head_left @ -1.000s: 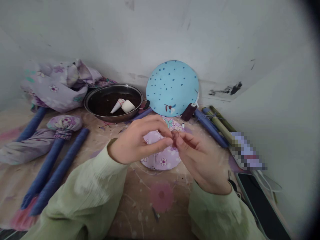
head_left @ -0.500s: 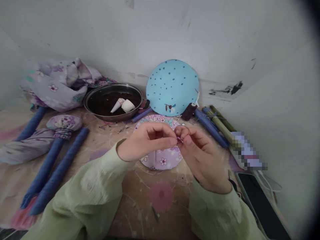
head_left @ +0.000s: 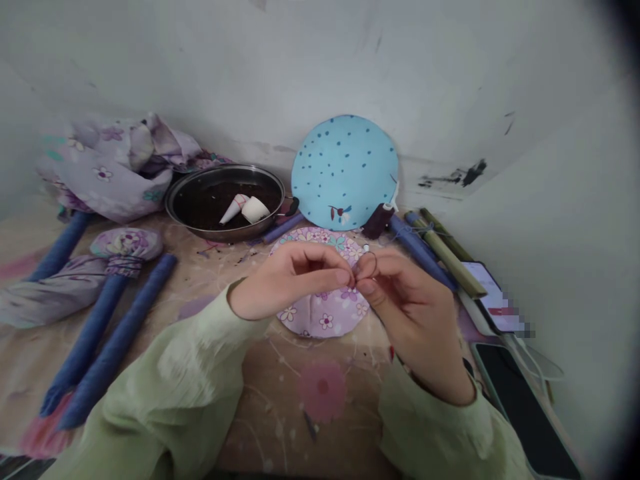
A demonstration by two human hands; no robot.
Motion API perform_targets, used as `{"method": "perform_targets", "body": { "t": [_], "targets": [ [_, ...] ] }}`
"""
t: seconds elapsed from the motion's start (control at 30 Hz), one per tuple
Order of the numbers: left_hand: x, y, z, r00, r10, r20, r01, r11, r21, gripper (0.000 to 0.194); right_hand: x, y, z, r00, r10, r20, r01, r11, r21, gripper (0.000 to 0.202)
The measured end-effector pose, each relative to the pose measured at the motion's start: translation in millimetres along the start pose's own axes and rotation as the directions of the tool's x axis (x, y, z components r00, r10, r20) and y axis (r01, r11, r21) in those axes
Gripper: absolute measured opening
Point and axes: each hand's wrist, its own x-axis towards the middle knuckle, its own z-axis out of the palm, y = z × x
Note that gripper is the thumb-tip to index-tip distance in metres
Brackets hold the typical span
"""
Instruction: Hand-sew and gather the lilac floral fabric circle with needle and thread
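Note:
My left hand (head_left: 295, 277) is closed in a pinch, its thumb and fingertips meeting those of my right hand (head_left: 413, 307). A thin dark thread (head_left: 375, 262) loops at the fingertips of my right hand, which is also pinched. Whatever sits between my left fingertips is too small to make out. Below both hands lies a round piece of lilac floral fabric (head_left: 325, 323), partly covered by my left hand. Behind it a light blue dotted disc (head_left: 345, 167) leans on the wall, with a dark thread spool (head_left: 377, 222) at its lower right.
At the back left a metal pan (head_left: 225, 233) holds a white thread cone (head_left: 234, 209) and a white roll. Bundled floral cloth (head_left: 110, 167) and blue-wrapped rods (head_left: 120, 340) lie at the left. Bamboo sticks (head_left: 453, 253), a lit phone (head_left: 493, 293) and a dark phone (head_left: 525, 407) line the right.
My right hand has turned slightly and shifted a little right and down. The thread loop at its fingers shows more plainly. My left hand has barely moved.

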Motion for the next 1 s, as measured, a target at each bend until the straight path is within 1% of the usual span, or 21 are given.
{"method": "perform_targets", "body": {
  "t": [0.13, 0.27, 0.33, 0.47, 0.57, 0.63, 0.73, 0.87, 1.0],
  "targets": [
    [-0.5, -1.3, -1.7, 0.998, 0.054, 0.01, -0.054, 0.997, 0.059, 0.008, 0.5, -1.2, -0.8, 1.0, -0.003, 0.0, 0.003, 1.0, -0.018, 0.008],
    [-0.9, -1.0, -3.2, 0.994, 0.108, -0.012, -0.105, 0.98, 0.168, 0.004, 0.9, -2.9, -2.3, 1.0, 0.005, -0.023, -0.005, 1.0, 0.003, 0.008],
    [-1.4, 0.3, -3.5, 0.992, 0.127, -0.012, -0.121, 0.966, 0.227, 0.006, 0.9, -3.3, -3.0, 0.999, 0.008, -0.033, -0.007, 1.0, 0.016, 0.007],
    [-2.6, 2.9, -1.6, 0.991, 0.136, -0.019, -0.122, 0.937, 0.328, 0.014, 1.0, -3.2, -3.4, 0.999, 0.005, -0.052, -0.004, 0.999, 0.032, 0.007],
    [-3.3, 3.2, 1.0, 0.992, 0.129, -0.013, -0.114, 0.917, 0.383, 0.013, 1.2, -3.6, -3.0, 0.998, 0.005, -0.061, -0.002, 0.999, 0.038, 0.007],
    [-3.4, 2.8, 1.9, 0.992, 0.127, 0.006, -0.12, 0.918, 0.377, 0.01, 1.3, -3.9, -3.0, 0.998, 0.006, -0.059, -0.003, 0.999, 0.045, 0.007],
    [-3.1, 2.8, 1.3, 0.993, 0.116, 0.022, -0.118, 0.947, 0.3, 0.009, 1.6, -3.6, -4.1, 0.999, 0.014, -0.034, -0.012, 0.999, 0.045, 0.007],
    [-2.6, 4.2, -1.0, 0.998, 0.061, 0.02, -0.063, 0.981, 0.185, 0.011, 2.1, -2.8, -6.9, 0.999, -0.007, 0.039, 0.006, 1.0, 0.029, 0.007],
    [-2.1, 4.5, -1.8, 1.0, 0.02, 0.015, -0.023, 0.985, 0.169, 0.011, 2.9, -3.6, -8.3, 0.997, -0.02, 0.078, 0.021, 1.0, -0.011, 0.008]
  ]
}}
